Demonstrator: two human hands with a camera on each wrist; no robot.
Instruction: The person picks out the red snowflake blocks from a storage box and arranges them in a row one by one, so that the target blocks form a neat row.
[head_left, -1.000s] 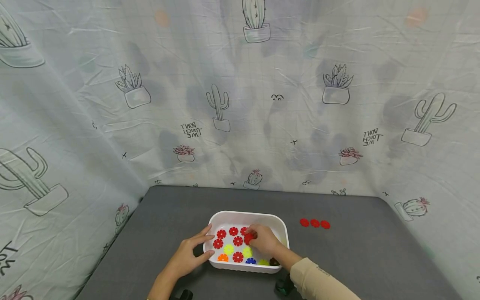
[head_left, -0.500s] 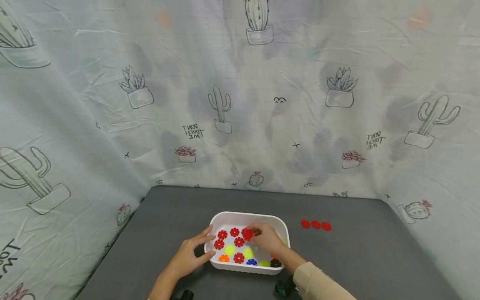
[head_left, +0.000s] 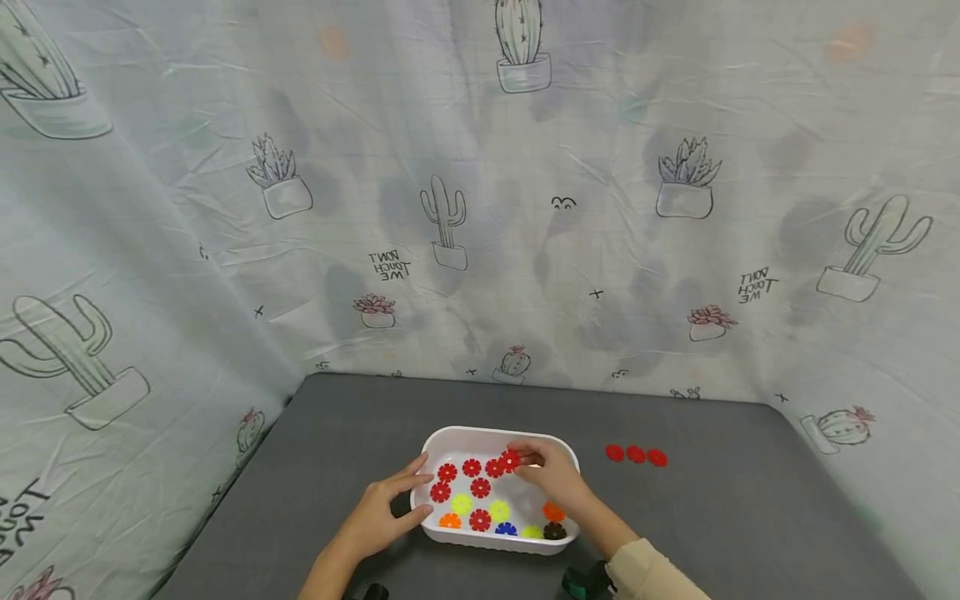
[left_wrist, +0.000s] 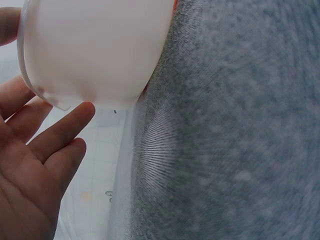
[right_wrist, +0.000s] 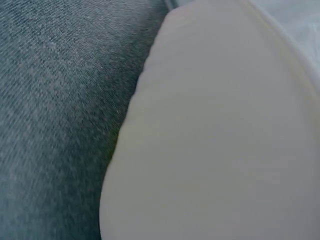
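Note:
A white plastic tray [head_left: 480, 432] sits on the grey table with notched plastic discs spread in it. My left hand [head_left: 377, 515] holds its left end, the fingers and thumb spread along the rim. In the left wrist view, fingers of this hand [left_wrist: 35, 155] reach over the rim [left_wrist: 22, 55] while others lie outside the wall. Inside the tray's far right part, my right hand [head_left: 553, 477] pinches a red notched disc [head_left: 509, 461] between thumb and fingers. Just left of that piece lies another red disc [head_left: 494, 468]. The tray's outer wall [right_wrist: 215, 130] fills the right wrist view, which hides that hand.
Also in the tray are yellow discs [head_left: 461, 504], orange discs [head_left: 553, 512], a blue disc [head_left: 506, 529] and a black one [head_left: 554, 531]. Right of the tray, three red discs [head_left: 636, 454] lie in a row on the table [head_left: 720, 500]. Cactus-print cloth [head_left: 480, 317] hangs behind.
My right hand has moved right and slightly away with the red disc, off the red disc beside it. An orange and a black disc have come into sight. The left hand keeps its place.

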